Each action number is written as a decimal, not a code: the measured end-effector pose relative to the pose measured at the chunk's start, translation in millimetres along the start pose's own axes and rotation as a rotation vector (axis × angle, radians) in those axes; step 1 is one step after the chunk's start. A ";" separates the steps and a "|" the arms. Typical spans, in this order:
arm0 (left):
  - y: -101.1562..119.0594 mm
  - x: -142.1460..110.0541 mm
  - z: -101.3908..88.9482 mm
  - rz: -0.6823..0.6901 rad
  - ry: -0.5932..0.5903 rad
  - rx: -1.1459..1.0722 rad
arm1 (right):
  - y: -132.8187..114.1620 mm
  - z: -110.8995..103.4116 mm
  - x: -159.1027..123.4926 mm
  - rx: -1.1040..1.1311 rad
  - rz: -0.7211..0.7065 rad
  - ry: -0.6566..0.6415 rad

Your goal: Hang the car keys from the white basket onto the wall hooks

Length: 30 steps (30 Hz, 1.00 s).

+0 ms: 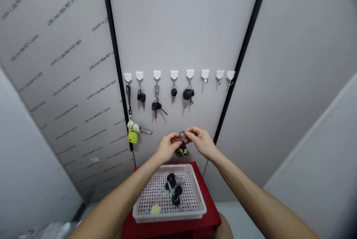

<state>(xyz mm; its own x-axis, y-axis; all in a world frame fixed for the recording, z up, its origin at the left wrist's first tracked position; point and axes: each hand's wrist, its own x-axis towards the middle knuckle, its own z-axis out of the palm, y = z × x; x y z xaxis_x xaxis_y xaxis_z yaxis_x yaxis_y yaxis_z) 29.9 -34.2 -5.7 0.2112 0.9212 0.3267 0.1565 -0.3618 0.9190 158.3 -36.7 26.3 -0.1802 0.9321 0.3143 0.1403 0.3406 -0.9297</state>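
Between the left hand (169,148) and right hand (202,143) hangs a key ring (182,132), pinched by fingertips (187,134) from both sides, apparently so its brass-coloured pendants (180,152) dangle free. Just below them, a plastic basket (181,216) keeps more keys (171,179) within reach.

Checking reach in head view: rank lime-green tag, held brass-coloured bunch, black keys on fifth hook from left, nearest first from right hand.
From the right hand:
1. Held brass-coloured bunch: just left, in hand.
2. Black keys on fifth hook: above, slightly left.
3. Lime-green tag: far left, roughly level.
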 end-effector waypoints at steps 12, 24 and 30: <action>73.4 56.8 11.9 0.306 0.184 0.173 | -74.5 -40.8 56.8 0.232 -0.232 0.407; 100.1 78.7 26.2 0.308 0.159 0.345 | -79.9 -62.2 98.3 0.201 -0.142 0.544; 52.9 45.9 12.4 0.218 0.108 0.283 | -53.9 -65.6 87.2 0.021 -0.230 0.660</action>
<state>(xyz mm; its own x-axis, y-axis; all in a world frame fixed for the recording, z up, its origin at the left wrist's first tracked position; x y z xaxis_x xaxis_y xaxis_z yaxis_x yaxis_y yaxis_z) 59.8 -12.9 55.1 0.1683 0.8227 0.5429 0.3827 -0.5621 0.7332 198.9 34.3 116.4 0.4266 0.7191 0.5485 0.1495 0.5420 -0.8269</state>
